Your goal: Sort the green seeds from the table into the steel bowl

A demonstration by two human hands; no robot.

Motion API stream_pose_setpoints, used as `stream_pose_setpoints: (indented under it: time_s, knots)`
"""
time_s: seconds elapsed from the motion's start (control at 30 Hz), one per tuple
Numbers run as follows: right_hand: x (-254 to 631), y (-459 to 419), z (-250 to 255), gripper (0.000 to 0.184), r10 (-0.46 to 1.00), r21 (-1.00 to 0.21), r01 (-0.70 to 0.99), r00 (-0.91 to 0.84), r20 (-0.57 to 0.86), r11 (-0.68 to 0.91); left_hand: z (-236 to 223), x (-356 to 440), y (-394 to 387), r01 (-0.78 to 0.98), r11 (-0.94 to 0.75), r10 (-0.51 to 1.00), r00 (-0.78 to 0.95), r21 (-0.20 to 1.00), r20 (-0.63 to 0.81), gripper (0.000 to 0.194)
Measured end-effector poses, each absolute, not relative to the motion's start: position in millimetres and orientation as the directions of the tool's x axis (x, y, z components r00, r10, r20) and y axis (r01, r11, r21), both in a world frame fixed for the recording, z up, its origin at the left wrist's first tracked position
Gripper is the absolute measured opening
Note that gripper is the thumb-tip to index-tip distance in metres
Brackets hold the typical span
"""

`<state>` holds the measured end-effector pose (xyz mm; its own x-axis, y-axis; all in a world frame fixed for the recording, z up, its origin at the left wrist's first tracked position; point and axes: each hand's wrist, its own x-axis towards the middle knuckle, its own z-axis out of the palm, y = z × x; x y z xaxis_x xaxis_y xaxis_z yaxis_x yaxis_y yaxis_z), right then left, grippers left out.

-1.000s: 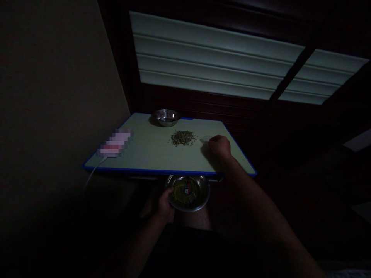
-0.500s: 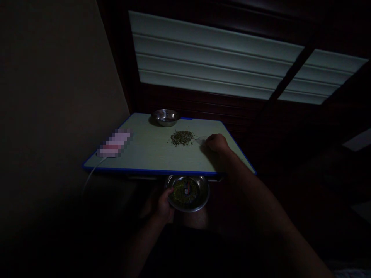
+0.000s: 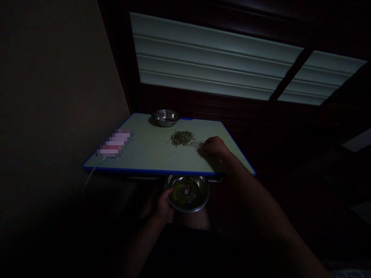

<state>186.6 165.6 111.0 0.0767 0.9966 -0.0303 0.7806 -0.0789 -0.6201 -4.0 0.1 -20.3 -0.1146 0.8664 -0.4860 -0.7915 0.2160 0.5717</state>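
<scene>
My left hand (image 3: pixel 165 204) grips the rim of a metal bowl (image 3: pixel 203 201), thumb over its left edge, below the table's front edge. Small green grains (image 3: pixel 180 195) cover the bowl's bottom, with a dark patch bearing a light mark in the middle. Over the right half of the table (image 3: pixel 150 154), my right hand (image 3: pixel 213 146) is closed on a thin clear piece (image 3: pixel 197 143), too faint to name exactly. Its tip reaches the right edge of a loose heap of small greenish-brown grains (image 3: pixel 182 138) on the tabletop.
A second metal bowl (image 3: pixel 166 119) stands at the table's back left. At the left edge lies a blurred-out pink and white object (image 3: pixel 114 143) with a white cable (image 3: pixel 94 170). A wall rises on the left, and dark wooden panelling with pale slats (image 3: pixel 214 58) behind.
My right hand has moved slightly left, bringing the clear piece to the heap's edge. The left hand and its bowl stay in place.
</scene>
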Motion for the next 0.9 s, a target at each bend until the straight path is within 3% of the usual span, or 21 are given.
stream_pose_setpoints:
  time_s: [0.3,0.63,0.9]
  knots:
    - [177,154,116,0.013,0.996,-0.632,0.770,0.049,-0.074,-0.085,-24,-5,1,-0.819,0.230,0.853,-0.091,0.526,-0.515,0.020]
    - [166,156,119,0.015,0.997,-0.537,0.840,0.053,-0.057,-0.075,-15,-3,-1,-0.818,0.230,0.841,-0.105,0.527,-0.530,0.014]
    - [157,161,120,0.018,0.997,-0.585,0.809,0.011,-0.082,-0.057,-13,-2,-1,-0.828,0.212,0.831,-0.127,0.519,-0.542,0.016]
